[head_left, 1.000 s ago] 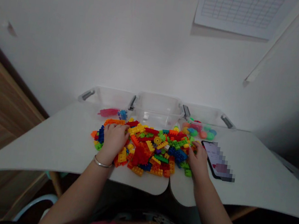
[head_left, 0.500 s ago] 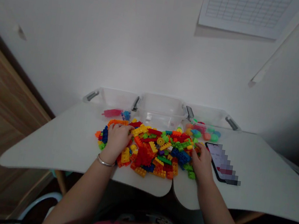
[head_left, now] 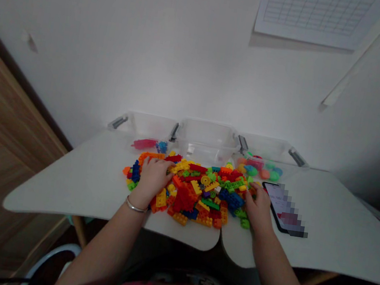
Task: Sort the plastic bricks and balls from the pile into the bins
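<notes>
A heap of colourful toy building blocks [head_left: 185, 198] lies across the middle of the white table. My left hand [head_left: 154, 177], with a silver bangle at the wrist, rests palm down on the heap's left side. Its fingers are spread over orange and yellow blocks, and nothing shows gripped in them. At the right edge, beside dark blue blocks [head_left: 231, 199] and green ones, lies my right hand [head_left: 259, 206]. Its thumb and fingers are apart and touch the heap's edge; the palm is hidden.
Three clear plastic bins stand along the wall: the left bin [head_left: 150, 125] holds pink and blue pieces, the middle bin [head_left: 208, 133] looks see-through, the right bin [head_left: 270, 149] holds coloured pieces. A phone [head_left: 283, 207] lies right of my right hand. The table has a seam near me.
The whole view has shifted slightly. Both hands stay in nearly the same places on the heap, and the blocks look unchanged.
</notes>
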`<state>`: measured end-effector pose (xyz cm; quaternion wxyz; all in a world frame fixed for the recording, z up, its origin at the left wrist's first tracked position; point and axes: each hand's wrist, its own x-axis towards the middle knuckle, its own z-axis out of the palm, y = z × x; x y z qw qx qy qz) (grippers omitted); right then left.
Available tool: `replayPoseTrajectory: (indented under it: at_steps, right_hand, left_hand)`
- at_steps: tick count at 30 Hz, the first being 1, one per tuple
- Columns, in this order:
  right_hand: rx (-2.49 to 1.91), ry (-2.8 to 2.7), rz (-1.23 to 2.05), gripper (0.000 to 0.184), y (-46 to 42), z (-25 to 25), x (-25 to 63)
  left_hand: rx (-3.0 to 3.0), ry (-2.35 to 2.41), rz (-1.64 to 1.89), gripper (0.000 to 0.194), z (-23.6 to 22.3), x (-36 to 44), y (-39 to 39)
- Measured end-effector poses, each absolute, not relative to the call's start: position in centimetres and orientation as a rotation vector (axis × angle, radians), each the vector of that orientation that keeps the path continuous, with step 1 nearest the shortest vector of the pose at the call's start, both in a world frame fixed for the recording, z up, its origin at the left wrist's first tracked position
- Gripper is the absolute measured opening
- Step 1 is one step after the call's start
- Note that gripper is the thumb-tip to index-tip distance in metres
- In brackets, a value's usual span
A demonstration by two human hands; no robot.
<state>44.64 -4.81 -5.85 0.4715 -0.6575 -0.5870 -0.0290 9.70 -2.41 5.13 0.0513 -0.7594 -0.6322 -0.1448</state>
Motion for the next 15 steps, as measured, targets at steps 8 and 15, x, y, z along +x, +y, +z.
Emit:
replayPoseTrajectory:
  at_steps: [8,15]
  right_hand:
    - [-1.619,-1.446,-0.051,0.046,-4.8,-5.8,44.7]
    - [-1.622,-1.451,-0.052,0.044,-4.9,-5.6,44.7]
  left_hand:
    - [-2.295,-1.834,-0.517,0.028,5.7,9.7,-2.9]
    - [-2.243,-1.744,-0.820,0.036,6.4,8.6,-3.0]
